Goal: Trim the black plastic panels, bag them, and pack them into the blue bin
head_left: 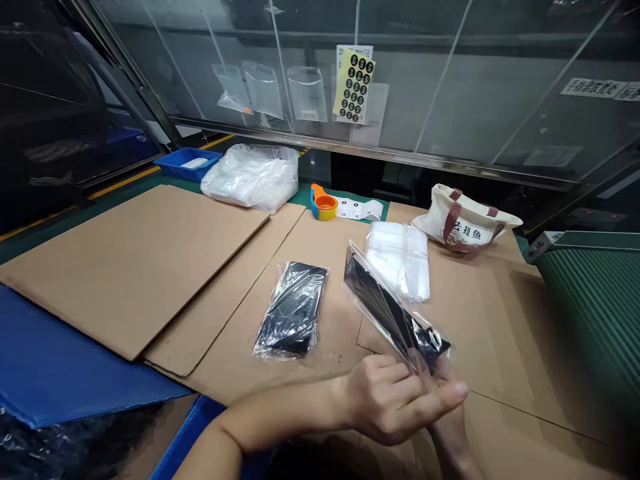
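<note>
You face a yellow sticker sheet point(355, 87), with a blue tray point(175, 171) back left, a canvas tote point(465, 230) back right and a green belt point(595, 287) far right.

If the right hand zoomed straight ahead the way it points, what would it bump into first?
Holding its black packet, the right hand would probably meet the white bags on the cardboard first. It might pass above them; depth is unclear.
</note>
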The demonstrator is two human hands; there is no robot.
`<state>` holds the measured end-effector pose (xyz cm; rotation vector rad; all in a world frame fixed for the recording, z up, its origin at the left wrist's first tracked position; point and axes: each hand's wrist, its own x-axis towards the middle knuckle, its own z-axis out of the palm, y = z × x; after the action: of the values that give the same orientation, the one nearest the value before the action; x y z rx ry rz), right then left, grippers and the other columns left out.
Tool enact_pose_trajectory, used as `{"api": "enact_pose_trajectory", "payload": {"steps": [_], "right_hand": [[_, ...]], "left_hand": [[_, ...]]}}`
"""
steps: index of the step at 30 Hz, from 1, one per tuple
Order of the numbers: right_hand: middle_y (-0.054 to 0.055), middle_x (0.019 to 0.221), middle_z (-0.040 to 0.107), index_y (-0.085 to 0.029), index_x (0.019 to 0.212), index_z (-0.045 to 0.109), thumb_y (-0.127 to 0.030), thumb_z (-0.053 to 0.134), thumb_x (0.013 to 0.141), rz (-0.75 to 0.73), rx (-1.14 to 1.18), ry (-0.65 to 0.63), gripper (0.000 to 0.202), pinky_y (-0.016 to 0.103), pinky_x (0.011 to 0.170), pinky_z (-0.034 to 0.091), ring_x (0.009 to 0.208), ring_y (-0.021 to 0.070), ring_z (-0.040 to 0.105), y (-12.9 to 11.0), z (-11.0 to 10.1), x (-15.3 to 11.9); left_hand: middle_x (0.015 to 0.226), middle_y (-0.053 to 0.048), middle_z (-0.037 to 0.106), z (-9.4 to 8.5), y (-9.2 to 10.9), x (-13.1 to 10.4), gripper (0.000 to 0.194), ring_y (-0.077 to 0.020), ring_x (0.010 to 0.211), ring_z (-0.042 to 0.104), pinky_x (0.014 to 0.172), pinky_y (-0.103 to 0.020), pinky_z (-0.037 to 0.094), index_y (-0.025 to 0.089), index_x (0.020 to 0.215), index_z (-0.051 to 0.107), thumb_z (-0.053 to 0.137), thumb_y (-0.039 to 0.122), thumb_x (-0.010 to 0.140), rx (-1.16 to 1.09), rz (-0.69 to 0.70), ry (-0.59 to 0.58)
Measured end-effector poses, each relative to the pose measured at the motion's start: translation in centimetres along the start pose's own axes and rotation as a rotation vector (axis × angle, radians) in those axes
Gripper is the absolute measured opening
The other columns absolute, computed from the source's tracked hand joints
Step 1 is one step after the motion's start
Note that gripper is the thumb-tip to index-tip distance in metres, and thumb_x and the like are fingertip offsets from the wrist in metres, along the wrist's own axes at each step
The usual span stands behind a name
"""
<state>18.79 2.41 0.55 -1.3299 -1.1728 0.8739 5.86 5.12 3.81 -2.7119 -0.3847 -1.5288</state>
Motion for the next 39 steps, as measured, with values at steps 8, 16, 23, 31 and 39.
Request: {"api": "enact_pose_trajectory", "payload": {"steps": [8,16,23,31,39], "right_hand": [[0.004,0.118,0.069,-0.023,0.131,0.056,-0.007,0.041,0.093,-0.947,-0.607,-0.104,0.044,0.061,0.117,0.010,0.128,0.0245,0.051,-1.9,0.8,1.3],[-0.001,0.114,0.071,-0.031,0.123,0.062,-0.015,0.052,0.092,-1.077,-0.767,-0.169,0.036,0.037,0.112,0.035,0.119,0.0163,0.058,-1.3,0.3,0.0],[0.003,0.145,0.048,-0.038,0.139,0.042,-0.014,0.070,0.079,-0.311,-0.127,-0.024,0.071,0.046,0.104,0.045,0.127,0.0231,0.051,-0.6,1.2,-0.4],[-0.003,0.080,0.062,-0.025,0.090,0.066,-0.031,0.072,0.079,0.154,0.238,-0.149,0.013,0.016,0.057,0.049,0.062,0.0082,0.059,-0.7,1.2,1.0],[-0.001,0.066,0.059,-0.023,0.077,0.069,-0.030,0.066,0.082,-0.008,0.010,-0.270,0.009,0.020,0.057,0.048,0.060,0.0121,0.059,-0.8,1.3,-0.6]], "left_hand": [[0.127,-0.016,0.059,-4.0,0.1,-2.6,0.081,-0.0263,0.107,0.061,0.088,-0.037,0.050,0.020,0.151,0.019,0.048,0.061,0.087,-0.983,-1.332,0.317],[0.107,-0.009,0.071,-3.9,-2.2,-3.7,0.054,-0.0241,0.103,0.064,0.092,-0.033,0.048,0.013,0.120,0.062,0.072,0.039,0.074,-0.885,-1.651,0.679],[0.089,-0.002,0.071,-5.3,-2.5,-4.2,0.045,-0.0165,0.080,0.066,0.070,-0.025,0.051,0.019,0.118,0.060,0.067,0.041,0.079,-0.825,-1.538,0.685],[0.053,0.009,0.054,-5.2,-1.7,-4.7,0.046,-0.0066,0.035,0.042,0.038,-0.019,0.031,0.018,0.116,0.054,0.067,0.044,0.080,-0.954,-1.632,0.596],[0.064,0.004,0.064,-6.7,-1.7,-6.5,0.045,-0.0131,0.059,0.062,0.057,-0.022,0.045,0.018,0.107,0.051,0.073,0.039,0.075,-0.834,-1.644,0.813]]}}
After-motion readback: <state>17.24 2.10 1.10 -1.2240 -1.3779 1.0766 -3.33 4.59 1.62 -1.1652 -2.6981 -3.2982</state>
